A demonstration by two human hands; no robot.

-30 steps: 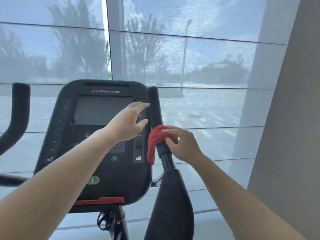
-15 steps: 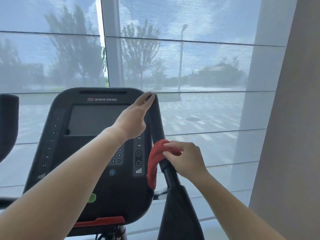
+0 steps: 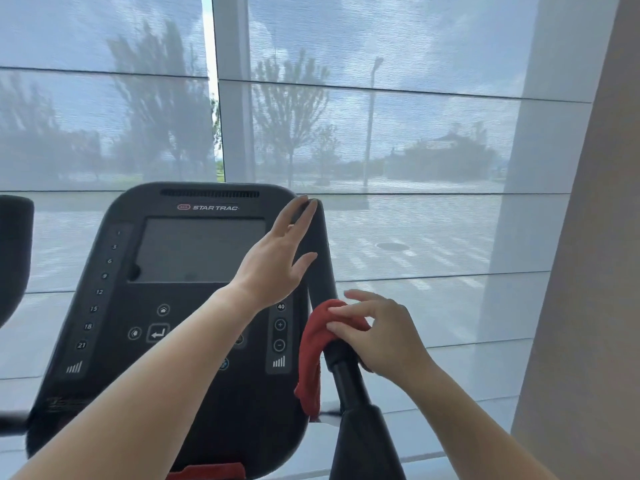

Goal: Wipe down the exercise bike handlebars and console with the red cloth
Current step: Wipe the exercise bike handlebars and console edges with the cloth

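Pinching red cloth (image 3: 311, 355) lightly on the handlebar (image 3: 323, 268), right hand (image 3: 384, 341) could drop it, bulk dangling below fingers (image 3: 346, 329); left hand (image 3: 273, 261) fingers straight, slightly apart.

The left forearm (image 3: 166, 368) covers the middle keys of the console (image 3: 114, 299), whose bottom is cut off by the frame, as is a red strip (image 3: 211, 471) there. The left handlebar (image 3: 14, 251) runs off the left edge. The right hand (image 3: 388, 337) hides part of the cloth (image 3: 311, 351); its thumb is out of sight. The label (image 3: 65, 403) at the console's lower left is too blurred to read.
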